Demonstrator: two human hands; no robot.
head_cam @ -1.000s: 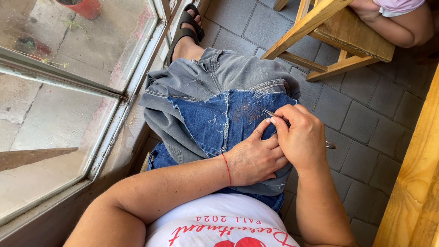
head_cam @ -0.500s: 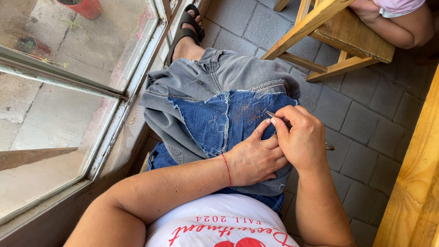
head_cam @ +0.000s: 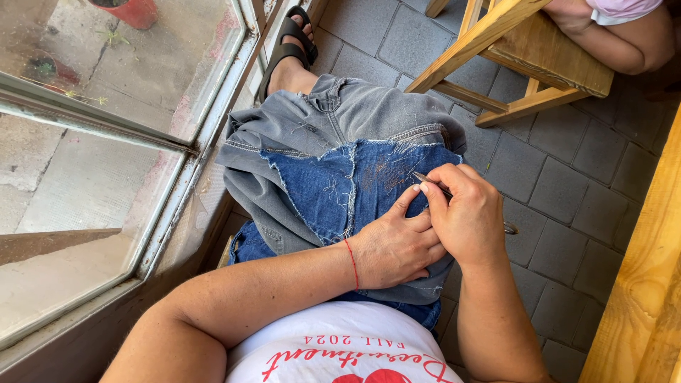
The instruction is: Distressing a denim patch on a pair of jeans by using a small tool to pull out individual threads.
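**A:** In the head view, is there any container?

**B:** Only a red pot (head_cam: 133, 10) beyond the window glass (head_cam: 120, 64), cut off by the top edge; its contents cannot be told.

**A:** And the hands?

**B:** The right hand (head_cam: 468, 216) is clenched around a thin metal tool (head_cam: 431, 183), its tip resting on the blue denim patch (head_cam: 347, 188). That patch lies on grey jeans (head_cam: 340, 117) spread across the person's lap. The left hand (head_cam: 394, 245) rests flat on the patch, fingers loose and grasping nothing, touching the right hand.

**A:** What hems the work in?

**B:** The window frame (head_cam: 206, 149) runs just beside the jeans on one side. A wooden chair (head_cam: 525, 57) stands near on the other, with another person's arm (head_cam: 624, 42) behind it. A wooden beam (head_cam: 645, 284) fills the lower right corner. Between lies grey paved floor (head_cam: 567, 184).
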